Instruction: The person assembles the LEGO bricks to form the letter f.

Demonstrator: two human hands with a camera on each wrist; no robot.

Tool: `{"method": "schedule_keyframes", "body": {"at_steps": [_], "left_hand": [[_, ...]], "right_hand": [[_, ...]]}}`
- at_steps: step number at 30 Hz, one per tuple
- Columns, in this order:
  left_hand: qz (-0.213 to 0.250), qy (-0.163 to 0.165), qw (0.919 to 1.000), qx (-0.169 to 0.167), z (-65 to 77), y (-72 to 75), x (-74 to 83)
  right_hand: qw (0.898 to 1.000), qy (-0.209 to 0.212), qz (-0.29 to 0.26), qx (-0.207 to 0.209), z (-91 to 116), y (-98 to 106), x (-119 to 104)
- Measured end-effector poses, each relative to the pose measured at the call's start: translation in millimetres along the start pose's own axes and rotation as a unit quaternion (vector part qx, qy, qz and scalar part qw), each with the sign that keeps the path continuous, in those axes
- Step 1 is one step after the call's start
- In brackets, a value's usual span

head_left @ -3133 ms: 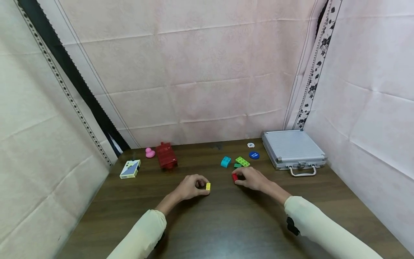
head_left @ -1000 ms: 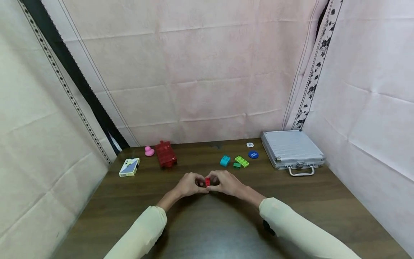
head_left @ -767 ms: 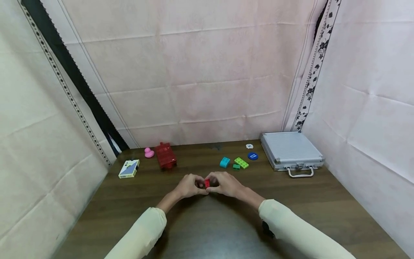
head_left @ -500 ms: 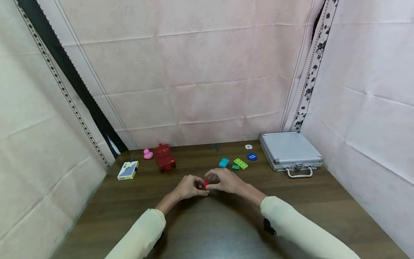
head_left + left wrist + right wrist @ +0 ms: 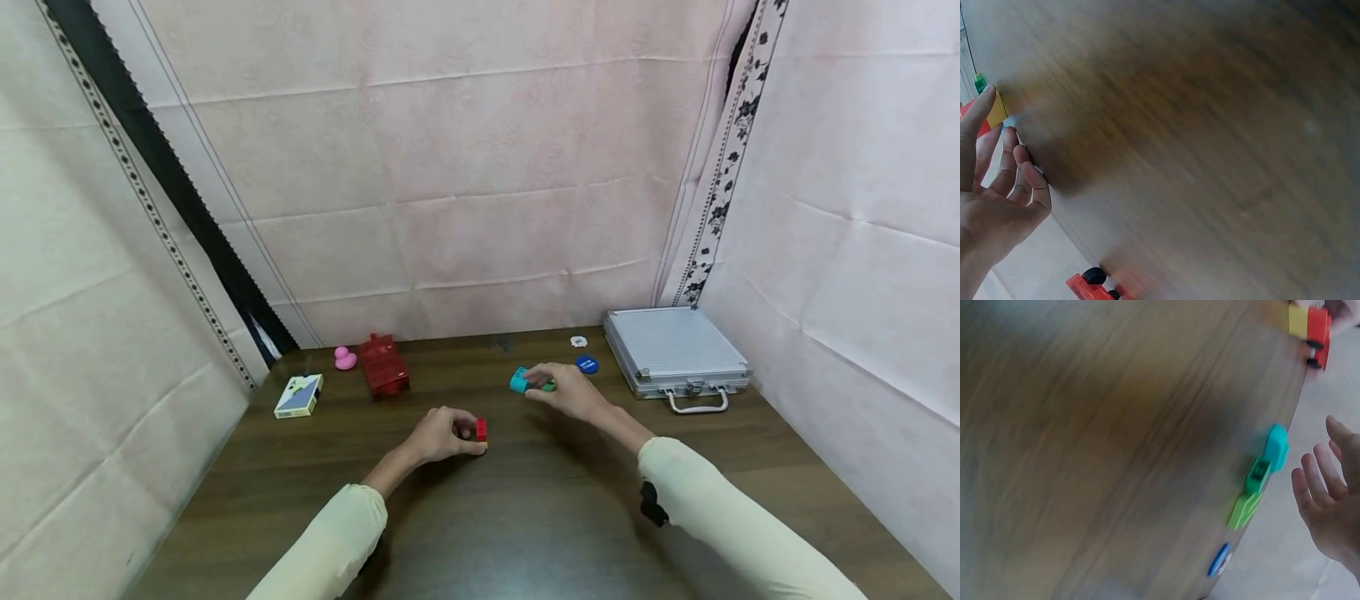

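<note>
My left hand (image 5: 442, 435) pinches a yellow toy brick (image 5: 997, 110) with a red toy brick (image 5: 482, 428) stacked on it, close to the tabletop. My right hand (image 5: 568, 392) reaches over the loose bricks, fingers extended and holding nothing. Just by its fingertips lies a turquoise brick (image 5: 519, 381). In the right wrist view a dark green brick (image 5: 1257, 475) and a lime green brick (image 5: 1244, 510) lie beside the turquoise one. From the head view my right hand covers most of these two green bricks.
A silver case (image 5: 678, 350) stands at the back right, near a blue disc (image 5: 587, 364) and a small white piece (image 5: 578, 342). At the back left are a red toy vehicle (image 5: 384, 367), a pink duck (image 5: 345, 358) and a card box (image 5: 298, 396). Cloth hangs around the table.
My right hand brought the red brick to the yellow one in my left hand, let it go there, then moved away rightward to the turquoise brick. The left hand stays in place.
</note>
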State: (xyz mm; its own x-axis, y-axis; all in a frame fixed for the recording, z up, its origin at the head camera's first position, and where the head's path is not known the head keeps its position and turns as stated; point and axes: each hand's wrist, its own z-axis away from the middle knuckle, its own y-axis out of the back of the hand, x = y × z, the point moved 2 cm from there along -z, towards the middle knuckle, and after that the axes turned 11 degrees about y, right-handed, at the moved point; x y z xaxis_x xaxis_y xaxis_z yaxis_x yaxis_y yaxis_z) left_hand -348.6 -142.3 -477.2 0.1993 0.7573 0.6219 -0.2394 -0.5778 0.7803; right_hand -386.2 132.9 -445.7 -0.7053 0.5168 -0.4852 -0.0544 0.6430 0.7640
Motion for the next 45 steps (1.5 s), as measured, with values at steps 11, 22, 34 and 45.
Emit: {"method": "schedule_keyframes", "body": {"at_steps": [11, 22, 34, 45], "left_hand": [[-0.005, -0.010, 0.9999, 0.000, 0.5, 1.1, 0.8], [0.038, -0.040, 0.9985, -0.001, -0.2, 5.7, 5.0], [0.064, -0.034, 0.9974, 0.005, -1.1, 3.1, 4.6], [0.070, -0.011, 0.9974, -0.012, -2.8, 7.6, 6.8]], "right_hand": [[0.996, -0.073, 0.052, 0.022, 13, 19, 36], [0.989, -0.129, 0.067, 0.006, 23, 20, 58], [0.983, -0.154, 0.103, -0.017, 29, 24, 60], [0.989, -0.097, 0.109, -0.008, 26, 13, 69]]}}
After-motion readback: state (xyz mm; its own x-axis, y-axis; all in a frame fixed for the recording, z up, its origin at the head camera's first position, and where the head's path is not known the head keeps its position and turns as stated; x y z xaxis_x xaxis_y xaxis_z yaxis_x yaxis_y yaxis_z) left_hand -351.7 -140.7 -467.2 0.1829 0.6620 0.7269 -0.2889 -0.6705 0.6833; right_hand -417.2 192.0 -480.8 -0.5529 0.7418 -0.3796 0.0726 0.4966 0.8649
